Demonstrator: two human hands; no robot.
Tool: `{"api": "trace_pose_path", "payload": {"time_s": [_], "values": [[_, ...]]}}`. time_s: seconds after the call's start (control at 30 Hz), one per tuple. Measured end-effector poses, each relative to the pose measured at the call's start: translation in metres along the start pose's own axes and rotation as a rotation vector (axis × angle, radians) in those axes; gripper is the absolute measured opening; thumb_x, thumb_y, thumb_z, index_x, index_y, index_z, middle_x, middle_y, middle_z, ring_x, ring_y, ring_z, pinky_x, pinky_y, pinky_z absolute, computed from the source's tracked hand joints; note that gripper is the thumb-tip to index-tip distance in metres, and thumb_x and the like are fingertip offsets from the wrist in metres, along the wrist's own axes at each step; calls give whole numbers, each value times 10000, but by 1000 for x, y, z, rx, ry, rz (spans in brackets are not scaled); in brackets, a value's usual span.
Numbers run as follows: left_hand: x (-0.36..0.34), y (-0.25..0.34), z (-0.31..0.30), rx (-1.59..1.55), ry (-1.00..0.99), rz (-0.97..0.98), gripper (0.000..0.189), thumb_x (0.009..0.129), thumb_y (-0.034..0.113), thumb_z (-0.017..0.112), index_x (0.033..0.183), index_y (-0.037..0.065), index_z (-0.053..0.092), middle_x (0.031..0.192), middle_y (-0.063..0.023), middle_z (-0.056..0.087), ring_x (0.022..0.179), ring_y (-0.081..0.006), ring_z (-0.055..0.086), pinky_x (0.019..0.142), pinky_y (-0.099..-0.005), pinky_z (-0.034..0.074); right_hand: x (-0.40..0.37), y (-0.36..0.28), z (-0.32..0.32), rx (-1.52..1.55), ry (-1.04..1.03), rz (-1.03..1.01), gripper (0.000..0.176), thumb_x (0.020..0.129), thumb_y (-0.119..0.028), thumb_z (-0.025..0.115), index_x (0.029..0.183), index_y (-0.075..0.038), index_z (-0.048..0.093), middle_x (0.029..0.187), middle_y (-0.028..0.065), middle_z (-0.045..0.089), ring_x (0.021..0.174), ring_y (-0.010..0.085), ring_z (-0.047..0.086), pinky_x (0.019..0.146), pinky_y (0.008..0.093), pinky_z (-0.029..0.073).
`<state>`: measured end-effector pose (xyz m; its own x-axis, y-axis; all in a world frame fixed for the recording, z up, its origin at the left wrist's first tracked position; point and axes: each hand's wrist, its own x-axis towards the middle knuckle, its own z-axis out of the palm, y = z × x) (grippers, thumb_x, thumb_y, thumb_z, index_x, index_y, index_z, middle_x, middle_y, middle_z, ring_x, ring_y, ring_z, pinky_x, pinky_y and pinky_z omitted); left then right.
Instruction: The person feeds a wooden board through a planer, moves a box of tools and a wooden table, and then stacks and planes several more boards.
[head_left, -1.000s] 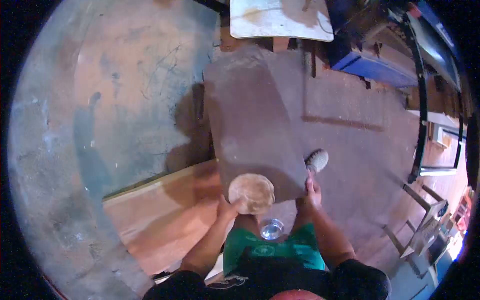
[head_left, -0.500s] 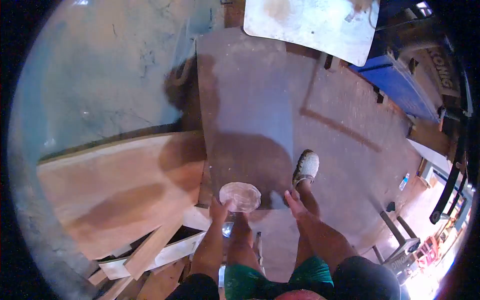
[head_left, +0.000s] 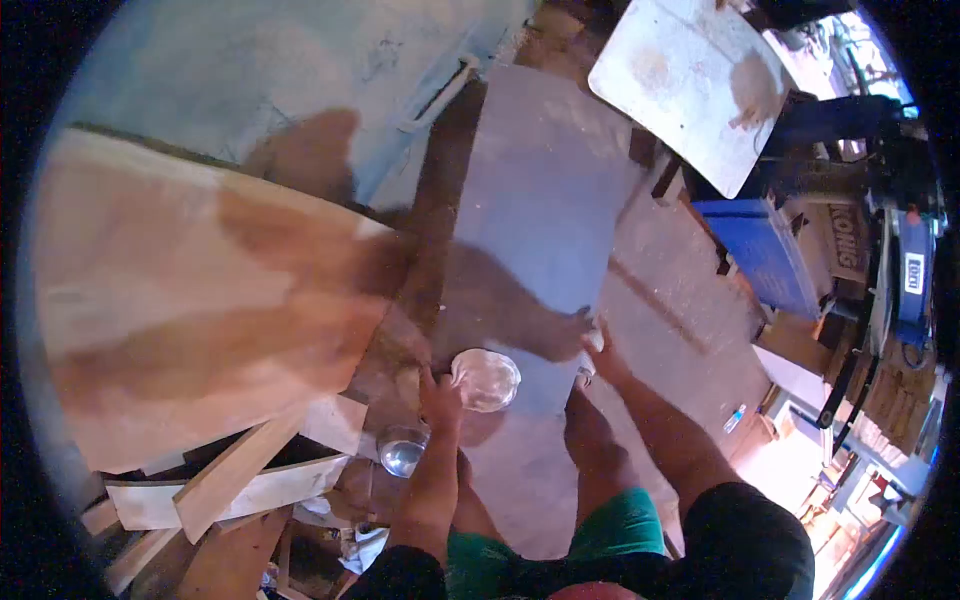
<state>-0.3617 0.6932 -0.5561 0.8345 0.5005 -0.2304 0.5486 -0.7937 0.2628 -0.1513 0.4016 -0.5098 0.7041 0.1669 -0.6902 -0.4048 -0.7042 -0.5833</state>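
Note:
My left hand (head_left: 440, 396) grips the near edge of a round, pale, shallow dish-like piece (head_left: 487, 381); the frames do not show its exact kind. It is above the lower end of a long, smooth grey-brown sheet (head_left: 535, 200). My right hand (head_left: 606, 357) reaches to the sheet's right edge, over a light shoe (head_left: 586, 370). Its fingers are small and blurred, and I cannot make out whether they touch the sheet or hold anything. A metal bowl (head_left: 402, 455) sits to the left of my left forearm.
Leaning plywood (head_left: 200, 320) and scrap boards (head_left: 235, 485) crowd the left. A white-topped table (head_left: 690, 90) stands at upper right, with a blue panel (head_left: 760, 250) and cardboard box (head_left: 840, 235) below it. A small bottle (head_left: 735, 418) lies on the floor at right.
The view has turned and shifted, showing the metal bowl more fully. My right hand has gone farther forward, over the shoe. My left hand still holds the round piece.

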Motion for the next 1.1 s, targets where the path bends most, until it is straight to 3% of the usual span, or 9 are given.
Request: {"api": "trace_pose_path", "payload": {"time_s": [0.1,0.3,0.37,0.47,0.53,0.63,0.73,0.93,1.1], "values": [[-3,-20,24,-309,-235,-175,451,736,259,683,1141,88,582,1297,-247,435,1198,-421,423,972,-514,378,37,-17,-37,-109,90,-153,776,861,-409,619,1427,-55,223,1404,219,346,1298,309,353,1057,394,302],[-46,28,24,-193,163,-185,412,812,321,635,1051,-14,612,1232,-273,477,1141,-409,478,955,-541,370,165,-176,-88,-352,-51,-490,731,821,-429,650,1362,-35,356,1371,218,393,1276,324,382,1038,418,329],[-57,66,58,-666,-256,-646,441,817,316,642,1062,-48,589,1092,-294,558,1030,-420,545,937,-535,381,274,-213,-94,-516,-23,-794,679,815,-403,660,1333,-51,398,1338,202,426,1252,341,402,1034,406,335],[-102,72,134,-145,-59,-333,432,805,323,652,1025,-46,599,973,-295,600,938,-433,581,897,-519,409,356,-276,-81,-648,108,-770,678,781,-465,643,1266,-40,431,1263,203,500,1184,387,450,998,474,365],[-79,86,113,-303,-162,-607,445,806,332,647,1025,-51,590,979,-292,601,934,-433,582,906,-514,400,419,-294,-74,-776,62,-863,705,747,-470,676,1263,-44,455,1295,204,464,1202,393,424,1004,490,348],[-23,119,45,-479,-319,-956,465,807,346,640,1025,-60,577,988,-286,602,928,-432,583,918,-506,385,437,-307,-67,-877,224,-615,820,691,-539,707,1299,-65,428,1202,211,534,1162,388,468,1007,427,360],[-49,92,105,-351,-330,-764,484,812,351,631,1045,-68,558,989,-284,605,948,-431,579,936,-510,363,445,-312,-82,-613,387,-1061,910,630,-595,722,1315,-61,453,1320,198,458,1257,374,384,1046,475,305],[-49,99,84,-531,-205,-824,466,812,335,618,1059,-54,546,980,-283,605,964,-467,549,956,-523,333,456,-329,-92,-1159,454,-941,896,679,-699,611,1271,-41,468,1307,221,432,1240,353,390,1024,436,334],[-74,91,102,-530,-113,-770,464,821,340,598,1072,-45,536,954,-301,599,968,-497,529,988,-567,273,390,-353,-105,-1081,9,-816,896,694,-683,613,1260,-4,466,1247,257,480,1220,386,410,1019,432,344]]}}
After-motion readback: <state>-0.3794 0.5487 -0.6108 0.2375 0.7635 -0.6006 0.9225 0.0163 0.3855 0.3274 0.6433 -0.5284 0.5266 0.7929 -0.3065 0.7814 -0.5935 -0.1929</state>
